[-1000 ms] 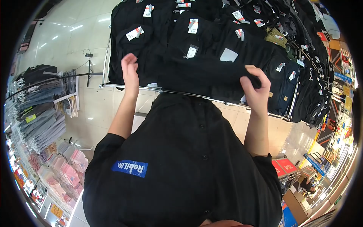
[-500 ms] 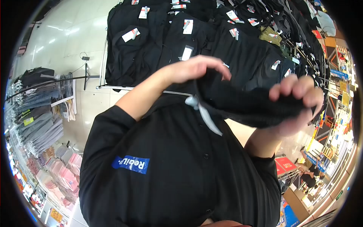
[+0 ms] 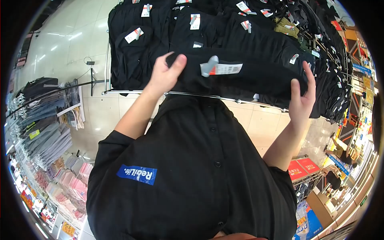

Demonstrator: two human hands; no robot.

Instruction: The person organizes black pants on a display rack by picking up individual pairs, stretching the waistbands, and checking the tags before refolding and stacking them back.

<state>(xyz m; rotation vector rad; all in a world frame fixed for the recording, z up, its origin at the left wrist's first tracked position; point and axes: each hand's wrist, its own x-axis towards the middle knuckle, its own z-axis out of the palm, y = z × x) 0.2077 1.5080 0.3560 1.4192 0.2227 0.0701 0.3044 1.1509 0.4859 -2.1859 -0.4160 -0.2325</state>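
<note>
A folded black garment is stretched crosswise in front of me, over the near edge of a display of black clothes. My left hand grips its left end, thumb on top. At the other end my right hand holds it between thumb and fingers. On the upper face of the garment are a white and red price tag and a grey security tag. What kind of garment it is cannot be made out.
Ahead, a metal-railed display carries rows of tagged black clothes and an olive folded piece. Hanging grey clothes and pink clothes stand at the left. Red signs are at the lower right, with people beyond.
The garment, bunched and with its tag dangling before, is now spread straight with the tag lying face up. My left hand has shifted left; my right hand has turned at the other end.
</note>
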